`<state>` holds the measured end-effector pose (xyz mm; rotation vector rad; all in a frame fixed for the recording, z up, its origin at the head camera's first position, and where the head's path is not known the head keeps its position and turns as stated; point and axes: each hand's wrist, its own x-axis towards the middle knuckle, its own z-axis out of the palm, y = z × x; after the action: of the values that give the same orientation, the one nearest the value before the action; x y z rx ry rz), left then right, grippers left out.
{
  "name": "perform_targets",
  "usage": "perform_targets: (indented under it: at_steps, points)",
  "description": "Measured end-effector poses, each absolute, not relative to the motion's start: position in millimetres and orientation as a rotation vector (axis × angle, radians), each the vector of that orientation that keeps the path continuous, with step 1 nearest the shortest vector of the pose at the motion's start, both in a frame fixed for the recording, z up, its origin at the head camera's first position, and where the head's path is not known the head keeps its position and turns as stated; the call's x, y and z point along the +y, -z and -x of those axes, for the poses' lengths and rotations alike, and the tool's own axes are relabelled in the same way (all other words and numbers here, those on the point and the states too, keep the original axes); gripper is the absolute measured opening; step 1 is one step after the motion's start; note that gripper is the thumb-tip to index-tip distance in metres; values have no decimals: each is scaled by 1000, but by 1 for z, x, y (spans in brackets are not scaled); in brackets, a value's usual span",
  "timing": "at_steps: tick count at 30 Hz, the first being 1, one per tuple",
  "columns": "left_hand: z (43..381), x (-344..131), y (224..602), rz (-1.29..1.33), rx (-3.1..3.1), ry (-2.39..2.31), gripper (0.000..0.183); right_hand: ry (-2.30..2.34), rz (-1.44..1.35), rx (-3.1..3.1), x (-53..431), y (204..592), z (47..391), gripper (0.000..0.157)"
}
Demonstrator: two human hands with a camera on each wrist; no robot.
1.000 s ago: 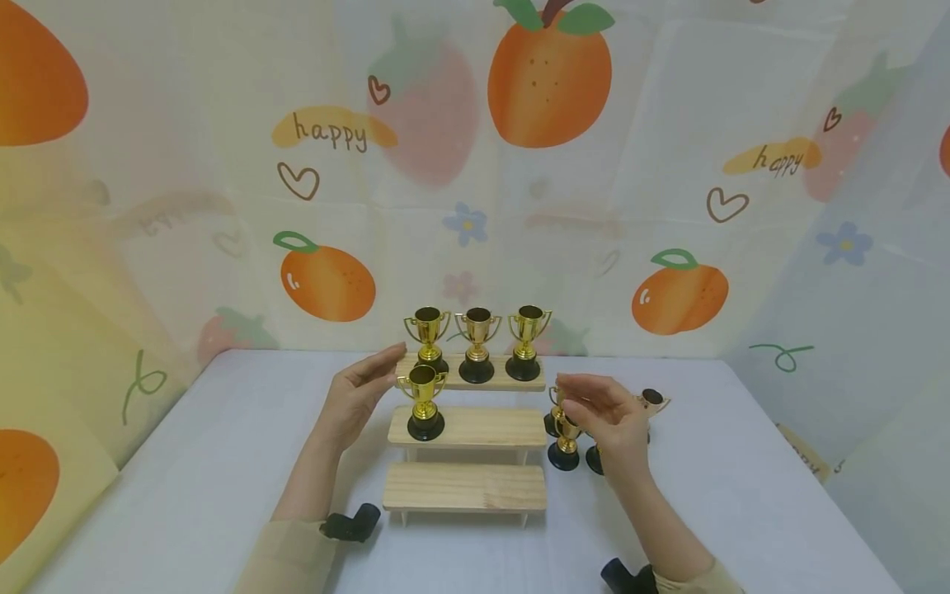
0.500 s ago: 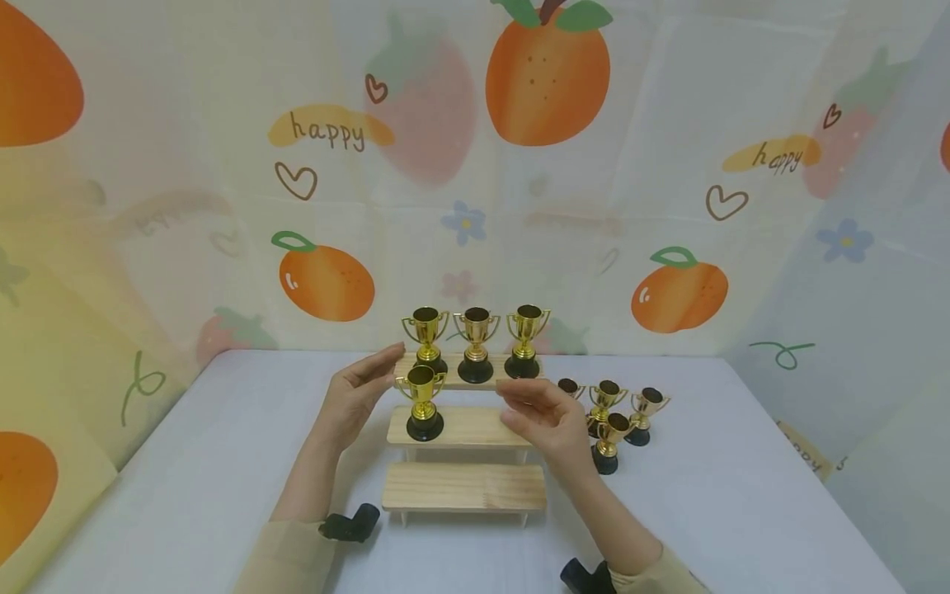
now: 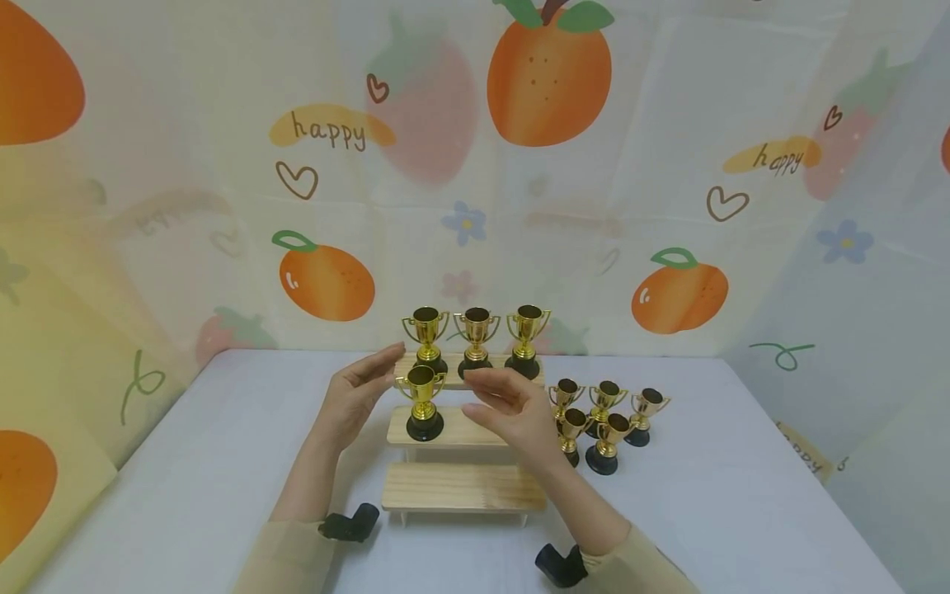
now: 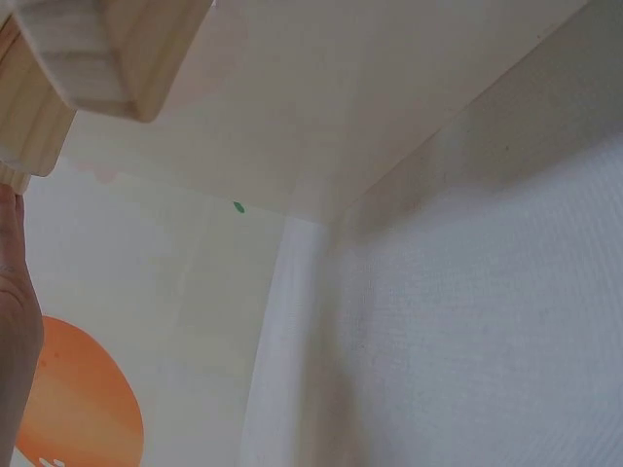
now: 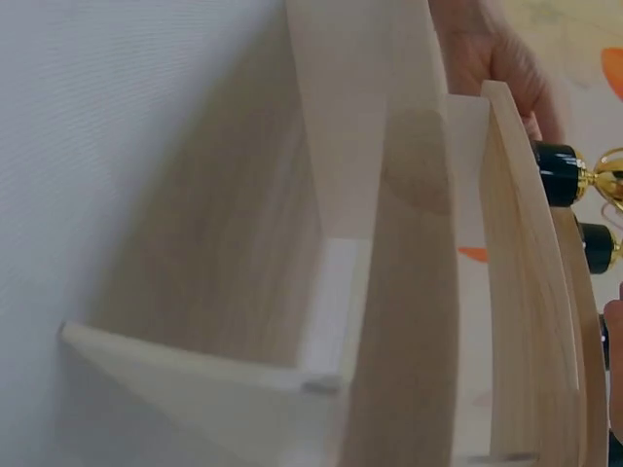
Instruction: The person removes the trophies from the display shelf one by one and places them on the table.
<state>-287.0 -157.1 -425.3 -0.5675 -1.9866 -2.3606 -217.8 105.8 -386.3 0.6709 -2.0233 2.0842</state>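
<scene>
A three-step wooden stand sits on the white table. Three gold trophy cups with black bases, including the right one, line its top step. One more trophy stands at the left of the middle step. My left hand is beside the stand's left side, fingers extended to the top step's left end. Over the right part of the middle step is my right hand, thumb and fingers bent and apart, no trophy showing between them. In the right wrist view, only a sliver of that hand shows.
Several more trophies stand grouped on the table right of the stand, close to my right forearm. The bottom step lies nearest me. Behind the table hangs a fruit-patterned cloth.
My right hand has moved left from the grouped trophies to above the middle step, uncovering that group. The left hand stays at the stand's left side.
</scene>
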Motion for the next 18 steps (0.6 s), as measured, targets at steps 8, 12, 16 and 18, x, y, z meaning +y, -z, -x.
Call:
perform_targets:
  at_steps: [8, 12, 16, 18]
  points:
    - [287, -157, 425, 559, -1986, 2354, 48, -2166, -638, -2031, 90, 379, 225, 45]
    - [288, -157, 426, 581, -1961, 2372, 48, -2199, -602, -2045, 82, 378, 227, 44]
    - [288, -157, 427, 592, -1956, 2381, 47, -2204, -564, -2068, 75, 377, 230, 42]
    - [288, -157, 427, 587, -1964, 2374, 47, -2201, -569, -2068, 73, 377, 231, 43]
